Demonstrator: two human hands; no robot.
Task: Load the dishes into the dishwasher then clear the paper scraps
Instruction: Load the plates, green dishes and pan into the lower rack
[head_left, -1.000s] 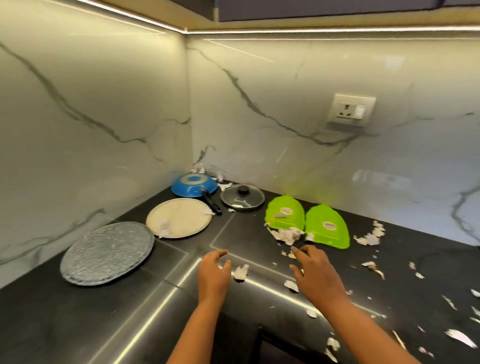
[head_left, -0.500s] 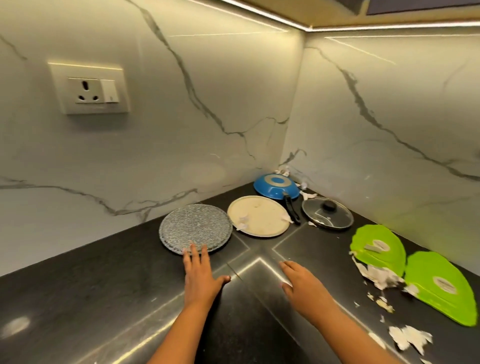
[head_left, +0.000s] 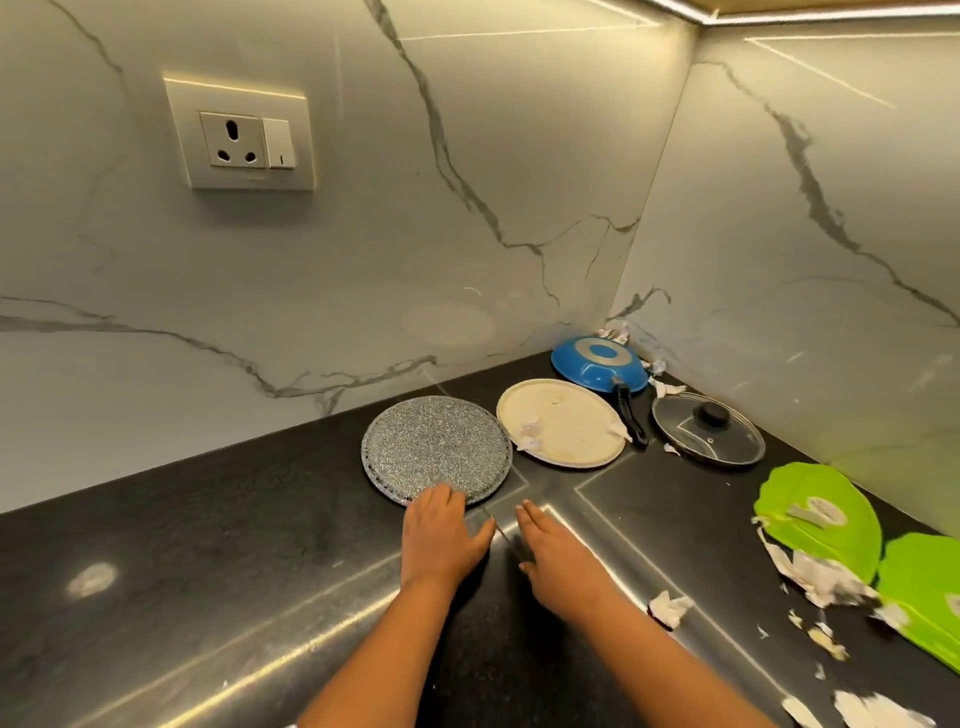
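Right now the round, grey speckled plate lies flat on the black counter, just beyond both hands. The left hand touches its near rim, though whether it grips is unclear. The right hand, fingers straight and empty, stops short, to the right.

A warm LED strip far above lights the marble wall. Glare streaks the dark countertop, and the near-right paper scraps blur.

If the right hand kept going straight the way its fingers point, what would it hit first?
Probably the near right rim of the grey speckled plate, just ahead of the right hand; it could slip past toward the cream plate.
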